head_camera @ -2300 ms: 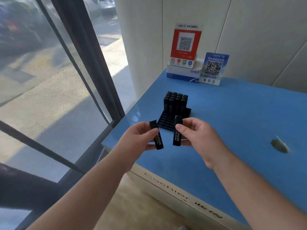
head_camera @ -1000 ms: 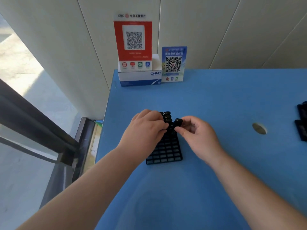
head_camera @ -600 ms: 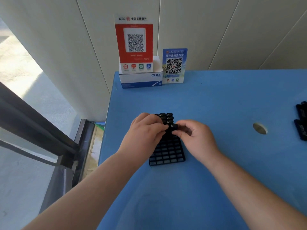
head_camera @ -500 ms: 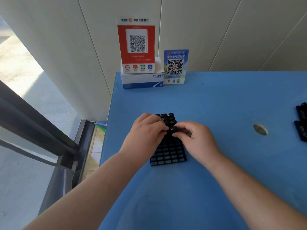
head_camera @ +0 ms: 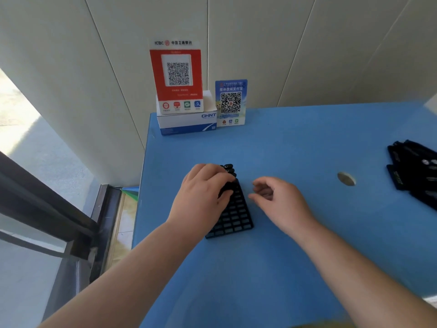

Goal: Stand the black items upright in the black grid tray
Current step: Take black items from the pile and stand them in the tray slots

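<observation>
Since half a second ago, our right hand (head_camera: 279, 200) has drawn back from the black grid tray (head_camera: 233, 216) at frame centre and now hovers just to its right, fingers loosely curled and pinching nothing, which suggests its black stick has been let go into a cell. Our left hand (head_camera: 205, 192) stays over the tray's upper left part, fingers curled down onto the black sticks (head_camera: 229, 170) that stand upright in the far rows; we judge it is steadying or pressing one home, though the fingers hide whether they actually grip it. Near rows of the tray show open cells, so plenty is left to fill. More black sticks (head_camera: 416, 171) lie in a pile at the right edge of the blue worktop (head_camera: 295, 150), cut off by the frame, handy for the right hand. How many sticks stand under the left hand we cannot make out.
</observation>
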The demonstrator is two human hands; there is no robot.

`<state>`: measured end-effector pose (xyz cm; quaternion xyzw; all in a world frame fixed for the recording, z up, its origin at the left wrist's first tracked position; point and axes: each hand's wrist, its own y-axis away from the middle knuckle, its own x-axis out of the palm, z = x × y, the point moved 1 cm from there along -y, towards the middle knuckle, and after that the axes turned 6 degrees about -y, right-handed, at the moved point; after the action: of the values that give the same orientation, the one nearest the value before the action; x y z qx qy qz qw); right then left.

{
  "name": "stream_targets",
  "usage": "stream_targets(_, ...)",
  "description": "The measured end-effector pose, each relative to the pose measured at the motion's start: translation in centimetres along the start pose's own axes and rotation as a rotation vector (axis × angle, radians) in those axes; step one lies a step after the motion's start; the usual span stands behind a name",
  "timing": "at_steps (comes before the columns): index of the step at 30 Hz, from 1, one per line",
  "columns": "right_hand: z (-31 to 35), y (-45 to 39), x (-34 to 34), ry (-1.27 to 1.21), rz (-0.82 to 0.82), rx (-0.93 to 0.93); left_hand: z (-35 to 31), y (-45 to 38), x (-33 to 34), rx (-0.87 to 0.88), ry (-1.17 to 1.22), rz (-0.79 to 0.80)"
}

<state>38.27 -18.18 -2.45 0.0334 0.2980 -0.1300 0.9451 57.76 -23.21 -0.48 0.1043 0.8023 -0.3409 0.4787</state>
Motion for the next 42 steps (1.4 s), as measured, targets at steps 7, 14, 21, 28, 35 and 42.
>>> stream_targets(7,-2.2,3.5,-7.6,0.092,-0.187,-0.011,-5.3,-1.0,0.7,0.145,-0.118,0.069)
stream_targets(14,-6.8,10.8,-17.1,0.456,-0.221,0.101,-15.1,-0.4,4.4,0.212,-0.197,0.296)
stream_targets(21,-11.6,18.8,-25.5,0.539,-0.282,0.237,-25.8,1.0,7.7,0.269,-0.161,0.39)
stream_targets(28,-15.3,23.9,-31.7,0.539,-0.333,0.277,-34.7,1.9,11.0,0.315,-0.098,0.373)
stream_targets(35,-18.0,25.2,-34.4,0.509,-0.334,0.321,-38.9,1.1,14.0,0.35,-0.08,0.427)
stream_targets(42,-20.6,21.2,-36.5,0.507,-0.318,0.299,-41.1,-3.6,18.3,0.379,-0.073,0.436)
